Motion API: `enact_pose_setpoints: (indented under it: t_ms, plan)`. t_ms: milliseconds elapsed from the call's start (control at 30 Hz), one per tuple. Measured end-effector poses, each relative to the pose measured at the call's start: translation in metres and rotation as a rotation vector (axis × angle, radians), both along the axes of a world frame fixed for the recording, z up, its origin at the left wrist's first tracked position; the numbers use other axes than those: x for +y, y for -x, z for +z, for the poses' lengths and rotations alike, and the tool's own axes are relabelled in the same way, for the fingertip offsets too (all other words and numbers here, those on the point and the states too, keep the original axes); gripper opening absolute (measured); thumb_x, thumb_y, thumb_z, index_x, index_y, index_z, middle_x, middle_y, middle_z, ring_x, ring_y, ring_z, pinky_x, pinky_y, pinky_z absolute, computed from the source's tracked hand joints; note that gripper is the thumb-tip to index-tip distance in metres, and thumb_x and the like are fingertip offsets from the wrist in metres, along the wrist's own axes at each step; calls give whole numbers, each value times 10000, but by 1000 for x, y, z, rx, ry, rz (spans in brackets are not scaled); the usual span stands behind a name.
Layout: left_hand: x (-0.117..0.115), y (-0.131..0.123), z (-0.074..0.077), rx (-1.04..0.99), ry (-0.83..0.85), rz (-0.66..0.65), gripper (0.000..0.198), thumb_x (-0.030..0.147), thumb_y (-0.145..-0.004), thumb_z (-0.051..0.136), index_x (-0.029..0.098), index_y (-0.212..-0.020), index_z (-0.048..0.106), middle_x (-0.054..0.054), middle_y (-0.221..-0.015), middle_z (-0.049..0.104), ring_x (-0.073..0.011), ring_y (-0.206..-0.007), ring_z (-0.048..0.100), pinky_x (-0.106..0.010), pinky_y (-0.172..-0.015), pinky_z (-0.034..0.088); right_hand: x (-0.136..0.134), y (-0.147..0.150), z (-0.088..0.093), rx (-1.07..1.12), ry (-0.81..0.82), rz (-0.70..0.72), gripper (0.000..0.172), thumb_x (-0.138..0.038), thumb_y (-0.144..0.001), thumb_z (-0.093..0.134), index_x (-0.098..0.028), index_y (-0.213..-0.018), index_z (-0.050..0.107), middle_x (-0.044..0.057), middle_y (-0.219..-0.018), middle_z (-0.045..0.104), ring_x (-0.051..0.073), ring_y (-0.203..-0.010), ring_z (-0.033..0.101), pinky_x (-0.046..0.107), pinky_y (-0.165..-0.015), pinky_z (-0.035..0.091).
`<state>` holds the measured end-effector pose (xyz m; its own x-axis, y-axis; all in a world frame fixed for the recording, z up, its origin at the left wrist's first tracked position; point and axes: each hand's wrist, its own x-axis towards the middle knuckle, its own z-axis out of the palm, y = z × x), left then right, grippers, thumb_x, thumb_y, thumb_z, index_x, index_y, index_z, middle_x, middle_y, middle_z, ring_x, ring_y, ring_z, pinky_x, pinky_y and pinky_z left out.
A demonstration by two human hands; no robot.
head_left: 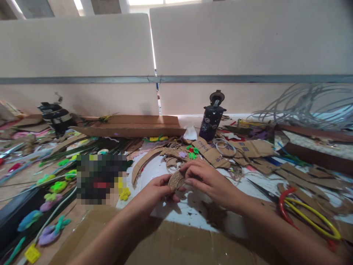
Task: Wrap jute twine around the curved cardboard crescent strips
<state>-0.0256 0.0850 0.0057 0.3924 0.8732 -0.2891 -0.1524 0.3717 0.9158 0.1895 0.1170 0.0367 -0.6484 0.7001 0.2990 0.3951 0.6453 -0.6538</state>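
Observation:
A curved strip wrapped in brown twine [176,180] is held up over the white sheet on the worktable. My left hand [163,187] pinches its near end between thumb and fingers. From the right, my right hand [205,180] closes on the same strip, its fingertips pressed against the twine. Behind the hands, more twine wrapping carries a purple flower [182,154] and fuzzy red and green flowers [192,151]; whether it joins the held strip is hidden. To the left lies a bare curved cardboard strip [146,163].
Scissors [278,200] with red and yellow handles lie open-bladed at right. A dark bottle [211,119] with its lid up stands behind. Cardboard scraps [248,149] cover the right side. Several fuzzy flowers [57,187] lie at left, beside a blurred-out patch. A long cardboard piece [132,127] lies along the back.

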Motion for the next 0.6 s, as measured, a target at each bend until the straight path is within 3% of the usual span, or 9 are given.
enact_pose_setpoints:
  t_ms: [133, 433, 600]
  plan:
    - [0, 1, -2, -21, 16, -8, 380, 263, -742, 774, 162, -1105, 733, -58, -800, 685, -145, -635, 584, -263, -628, 491, -2, 3, -5, 45, 26, -12, 156, -223, -978, 551, -214, -832, 606, 79, -1144, 641, 236, -1114, 565, 388, -972, 432]
    - [-3, -3, 4, -94, 74, 12, 345, 240, -755, 801, 156, -1083, 732, -82, -926, 705, -122, -659, 598, -259, -671, 538, -5, 7, -12, 76, -9, -113, 146, -183, -971, 549, -210, -843, 613, 76, -1131, 651, 235, -1109, 563, 399, -982, 411]
    - [-4, -3, 1, -114, 93, 16, 369, 243, -741, 827, 158, -1084, 724, -71, -900, 686, -117, -644, 578, -265, -665, 537, -6, 8, -15, 81, -19, -135, 148, -143, -956, 569, -204, -826, 605, 69, -1121, 653, 225, -1105, 565, 381, -977, 412]
